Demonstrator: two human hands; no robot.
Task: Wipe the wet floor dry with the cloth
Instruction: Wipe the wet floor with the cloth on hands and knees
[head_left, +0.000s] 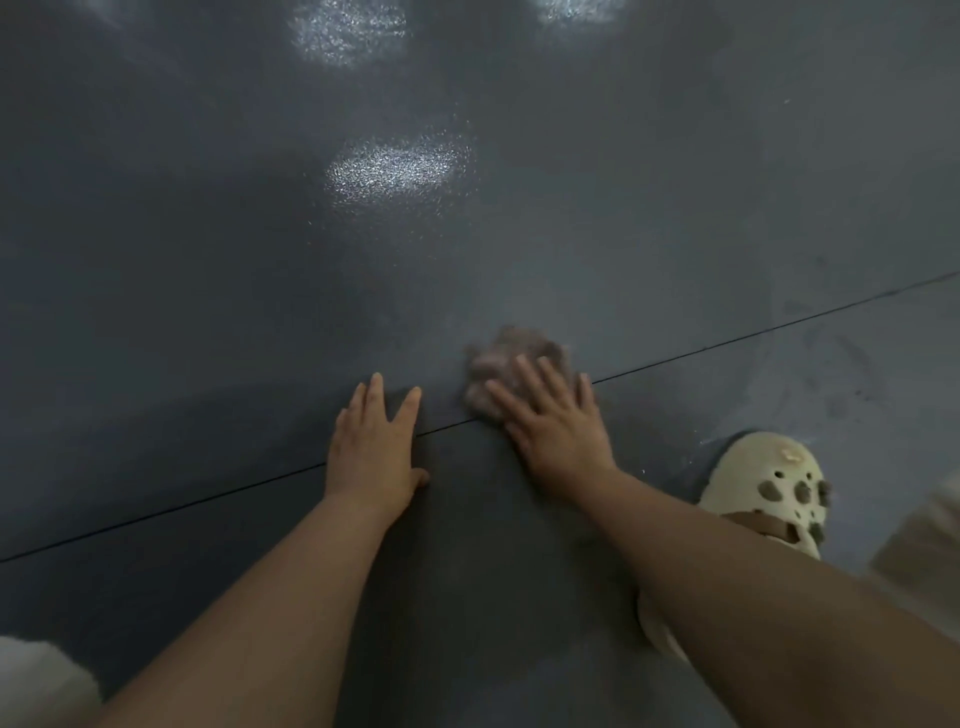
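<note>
Pinkish, crumpled cloth (511, 371) lies under the spread, straight fingers of our right hand (556, 423), bunched beyond the fingertips and blurred. Just beside it, our left hand (374, 447) presses flat with fingers splayed on the dark grey floor (260, 260), across a thin seam (727, 345). A cream clog (769, 483) stands near our right forearm.

both bare arms reach forward and down from the near edge, elbows nearly straight. the left hand (374, 447) lies flat, palm down, fingers straight and slightly spread, thumb out to the right. the right hand (553, 421) lies just right of it and a little farther, palm down, fingers straight and spread, angled to the far left. the two hands stay apart.
</note>
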